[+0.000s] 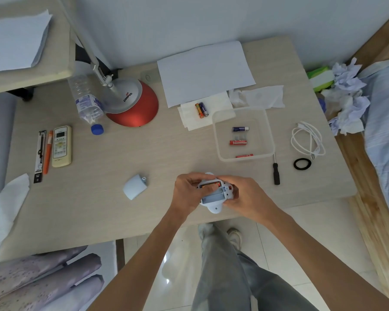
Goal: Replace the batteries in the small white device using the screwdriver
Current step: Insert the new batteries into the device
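The small white device [213, 196] sits between the fingertips of both hands, held just over the near edge of the table [162, 153]. The left hand [185, 191] curls round its left end, with one fingertip pressing on the orange battery [211, 184] in the far slot. The right hand [245, 194] wraps the right end, fingers bent close about the shell.

The likely slip is under that fingertip. A battery pushed against a spring contact may pop back out, or it may go in the wrong way round; its polarity marks are too small to read. A slack hold this close to the table edge could also send the device to the floor.

The device is rounded and pale, and its back is open. It has two bays: the far one is filled, and the one nearer the palms is bare.

Its detached cover [135, 186] lies left of the left knuckles, and the screwdriver [276, 173] lies right of the right hand. Beyond the fingertips, a clear tray [270, 131] holds three more batteries.
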`<state>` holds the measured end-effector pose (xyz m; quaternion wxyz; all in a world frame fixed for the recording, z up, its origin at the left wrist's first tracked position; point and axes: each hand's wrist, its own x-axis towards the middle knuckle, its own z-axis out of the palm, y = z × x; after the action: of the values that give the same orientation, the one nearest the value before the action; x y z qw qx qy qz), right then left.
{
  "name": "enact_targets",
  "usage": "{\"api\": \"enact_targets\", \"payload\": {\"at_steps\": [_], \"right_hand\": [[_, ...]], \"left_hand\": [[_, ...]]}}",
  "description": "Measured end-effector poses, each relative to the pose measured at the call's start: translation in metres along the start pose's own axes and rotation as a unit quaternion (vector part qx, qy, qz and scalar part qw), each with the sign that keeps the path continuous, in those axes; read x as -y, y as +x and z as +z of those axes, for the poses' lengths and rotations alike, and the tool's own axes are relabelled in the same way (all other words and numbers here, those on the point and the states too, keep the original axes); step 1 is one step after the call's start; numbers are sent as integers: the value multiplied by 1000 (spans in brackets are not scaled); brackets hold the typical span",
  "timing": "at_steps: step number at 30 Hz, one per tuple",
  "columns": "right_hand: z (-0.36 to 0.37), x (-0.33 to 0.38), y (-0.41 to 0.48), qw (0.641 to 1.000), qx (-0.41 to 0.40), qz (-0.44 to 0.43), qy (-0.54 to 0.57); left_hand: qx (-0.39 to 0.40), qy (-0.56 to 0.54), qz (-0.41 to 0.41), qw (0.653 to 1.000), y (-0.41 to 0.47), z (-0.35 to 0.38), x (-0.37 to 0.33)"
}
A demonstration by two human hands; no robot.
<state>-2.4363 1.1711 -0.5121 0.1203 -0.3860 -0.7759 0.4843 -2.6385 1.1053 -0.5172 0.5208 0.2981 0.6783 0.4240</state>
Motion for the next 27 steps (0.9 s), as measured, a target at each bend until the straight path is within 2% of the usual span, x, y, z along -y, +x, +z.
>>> {"api": "enact_targets", "payload": {"at_steps": [8, 11, 16, 19, 24, 27], "right_hand": [[2, -2, -2, 1000, 7, 10, -3], [4, -4, -3, 1000, 8, 18, -11], [6, -6, -5, 1000, 11, 23, -6], [7, -6, -6, 1000, 6, 28, -12], [10, -8, -7, 999, 11, 44, -14], [14, -13, -7, 998, 13, 55, -16]], "left_hand": [[12, -12, -25, 1000, -6, -3, -15], [-14, -5, -33, 999, 3, -17, -36], [-105, 103, 59, 987, 69, -43, -68], [-128, 168, 94, 973, 116, -46, -86], [-73, 332, 141, 930, 172, -37, -99], [-41, 390, 149, 908, 189, -32, -99]]}}
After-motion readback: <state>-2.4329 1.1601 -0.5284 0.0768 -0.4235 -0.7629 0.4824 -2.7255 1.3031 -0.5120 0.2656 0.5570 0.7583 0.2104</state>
